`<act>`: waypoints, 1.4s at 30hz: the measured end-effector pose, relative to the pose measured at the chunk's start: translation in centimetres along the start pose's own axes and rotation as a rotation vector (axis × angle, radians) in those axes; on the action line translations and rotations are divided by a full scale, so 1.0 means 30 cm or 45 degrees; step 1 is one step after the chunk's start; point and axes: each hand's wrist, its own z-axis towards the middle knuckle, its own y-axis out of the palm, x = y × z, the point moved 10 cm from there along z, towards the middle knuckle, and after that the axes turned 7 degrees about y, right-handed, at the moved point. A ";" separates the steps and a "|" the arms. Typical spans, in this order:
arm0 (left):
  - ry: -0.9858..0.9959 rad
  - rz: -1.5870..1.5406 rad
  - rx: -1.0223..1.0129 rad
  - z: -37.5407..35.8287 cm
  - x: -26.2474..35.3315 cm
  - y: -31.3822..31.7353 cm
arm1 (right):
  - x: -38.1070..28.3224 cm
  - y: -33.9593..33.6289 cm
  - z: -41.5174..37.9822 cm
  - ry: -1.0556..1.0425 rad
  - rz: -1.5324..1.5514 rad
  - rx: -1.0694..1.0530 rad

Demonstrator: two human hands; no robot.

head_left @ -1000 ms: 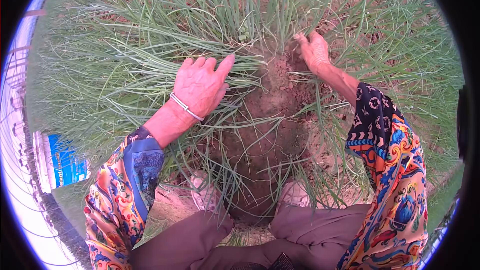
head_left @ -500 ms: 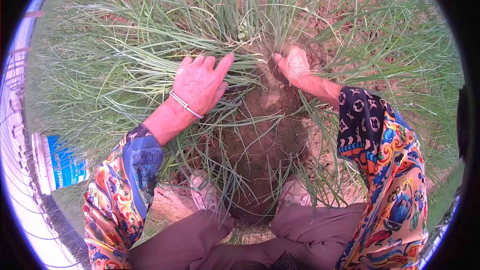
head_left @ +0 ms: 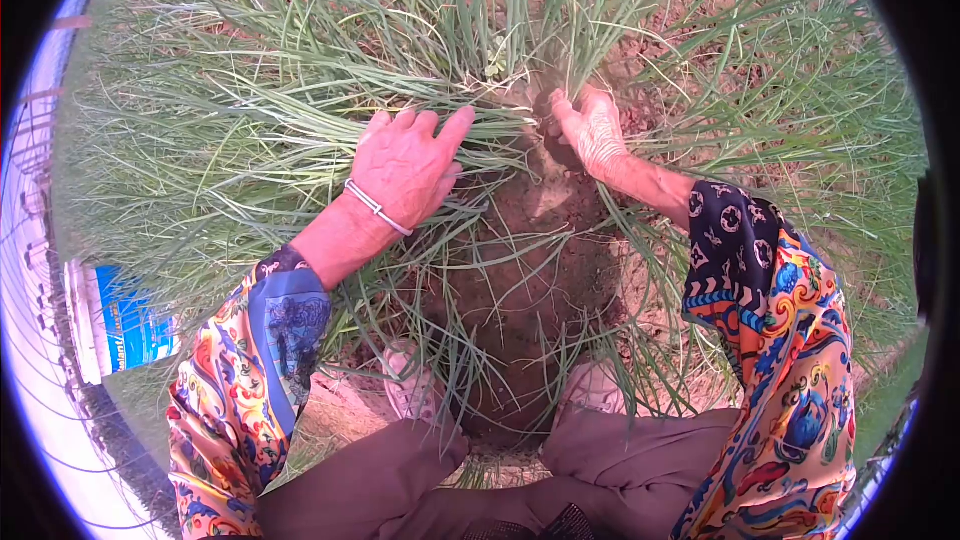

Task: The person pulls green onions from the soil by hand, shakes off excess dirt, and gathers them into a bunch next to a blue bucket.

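My left hand [head_left: 405, 165] lies over a bundle of thin green onions [head_left: 330, 125], its index finger stretched out and the others curled down into the leaves. The bundle leans to the left, its pale ends towards the middle. My right hand [head_left: 592, 130] is closed at the base of an upright green onion clump [head_left: 585, 40], thumb on the near side. The rest of its fingers are partly hidden behind the hand. Between the hands, brown soil [head_left: 545, 195] is exposed.
Dense green onion plants [head_left: 800, 90] surround the patch on the far side and both flanks. Loose leaves [head_left: 510, 270] lie across dug soil before my shoes [head_left: 410, 380]. A blue and white printed bag [head_left: 135, 320] and a netted edge [head_left: 40, 270] are at left.
My right hand has shifted slightly, and the clump at it has leaned a little to the right. My left hand has hardly moved.
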 end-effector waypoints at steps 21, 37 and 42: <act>-0.120 0.043 -0.074 0.032 -0.020 -0.010 | -0.126 0.016 0.170 -0.261 -0.380 0.363; -0.104 0.046 -0.156 -0.010 -0.016 0.029 | -0.202 0.129 0.099 -0.476 -0.781 -0.009; -0.104 0.003 -0.110 -0.016 -0.022 0.025 | -0.165 0.045 0.109 -0.316 -0.440 0.118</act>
